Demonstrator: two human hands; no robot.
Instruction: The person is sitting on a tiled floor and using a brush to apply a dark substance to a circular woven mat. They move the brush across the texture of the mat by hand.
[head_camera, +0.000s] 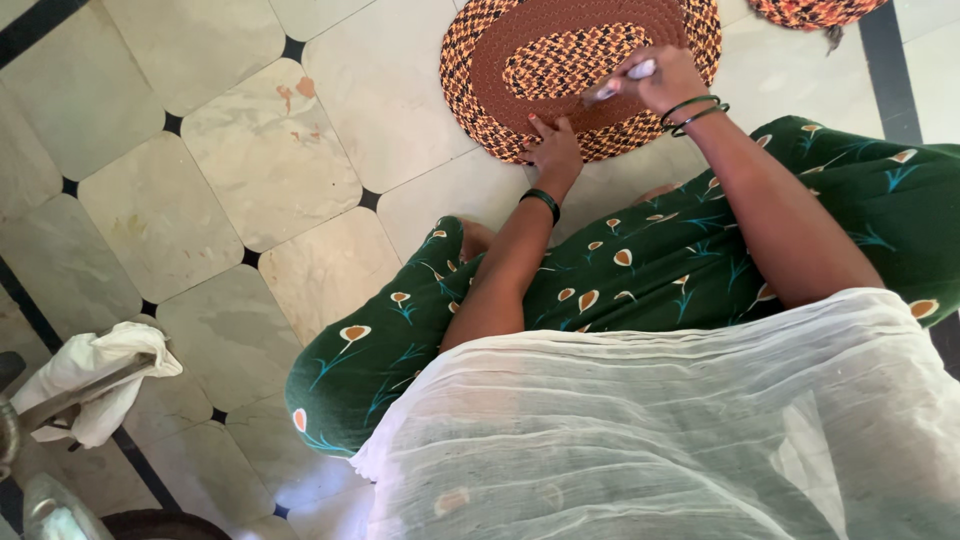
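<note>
Pale marble floor tiles (230, 170) with dark corner insets are filling most of the frame. At upper centre, an oval braided mat in brown, orange and black (530, 60) is lying flat, its top edge cut off. The left hand (553, 148) is pressing spread fingers on the mat's near rim. The right hand (668, 78) is pinching a small pale object (620, 82), too blurred to identify, over the mat. A second braided piece (815, 10) is showing partly at upper right. A white cloth (95, 375) is draping over something at lower left.

Head camera looks steeply down, close above lap.
</note>
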